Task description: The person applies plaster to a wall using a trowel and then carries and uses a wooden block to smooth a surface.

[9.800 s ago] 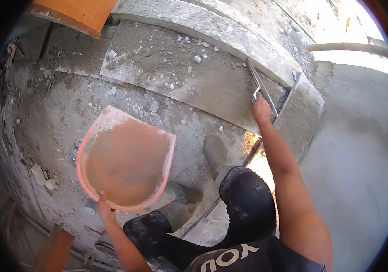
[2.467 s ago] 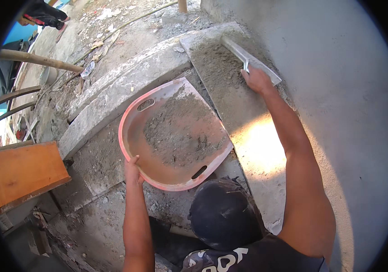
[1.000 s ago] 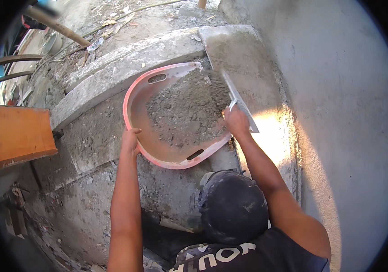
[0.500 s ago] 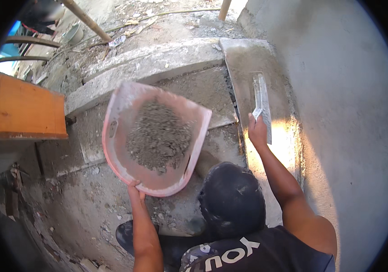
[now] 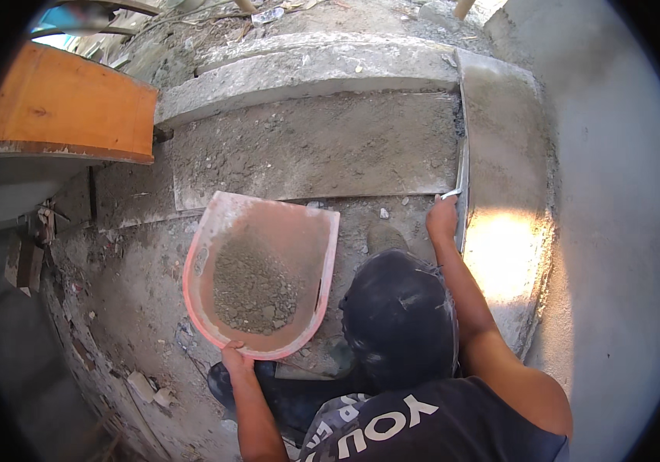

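My left hand grips the near rim of a pinkish-orange, D-shaped plastic pan. A heap of grey mortar lies in the pan, mostly in its left and near part. My right hand is closed around the pale handle of a plastering trowel. The trowel's blade is seen nearly edge-on, along the left side of the smoothed cement ledge; whether it touches cannot be told. My bent knee in dark cloth stands between my hands.
A grey slab with crumbs of mortar lies ahead, below a rough concrete step. An orange panel juts in at left. A smooth grey wall rises at right. Rubble litters the ground at lower left.
The pan has come nearer and lower with its mortar. The trowel has left the ledge's top and turned on edge at its left side. My view has shifted too.
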A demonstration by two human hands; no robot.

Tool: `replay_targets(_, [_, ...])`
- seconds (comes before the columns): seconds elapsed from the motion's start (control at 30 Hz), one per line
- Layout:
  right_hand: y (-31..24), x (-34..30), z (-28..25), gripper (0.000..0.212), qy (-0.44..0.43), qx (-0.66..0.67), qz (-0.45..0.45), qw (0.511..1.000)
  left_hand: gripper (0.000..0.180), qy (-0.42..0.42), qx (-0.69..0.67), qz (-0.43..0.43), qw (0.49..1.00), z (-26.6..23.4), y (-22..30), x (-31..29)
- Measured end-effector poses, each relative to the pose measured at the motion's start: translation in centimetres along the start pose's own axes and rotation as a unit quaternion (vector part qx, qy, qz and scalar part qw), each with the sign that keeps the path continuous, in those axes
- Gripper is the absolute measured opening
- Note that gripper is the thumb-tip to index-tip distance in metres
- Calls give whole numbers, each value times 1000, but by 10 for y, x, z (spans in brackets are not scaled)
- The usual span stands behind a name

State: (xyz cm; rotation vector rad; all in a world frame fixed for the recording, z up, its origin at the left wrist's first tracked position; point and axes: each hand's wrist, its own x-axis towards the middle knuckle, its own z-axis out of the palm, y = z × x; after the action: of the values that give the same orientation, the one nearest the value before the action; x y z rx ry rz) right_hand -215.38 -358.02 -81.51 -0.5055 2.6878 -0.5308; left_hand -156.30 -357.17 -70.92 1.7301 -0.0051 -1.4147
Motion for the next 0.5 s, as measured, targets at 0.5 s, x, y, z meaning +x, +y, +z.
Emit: replay_targets(0.5, [-45,-14,17,47,-204,-93,-203,953,58,21,-56,-50,997,1,-146,5])
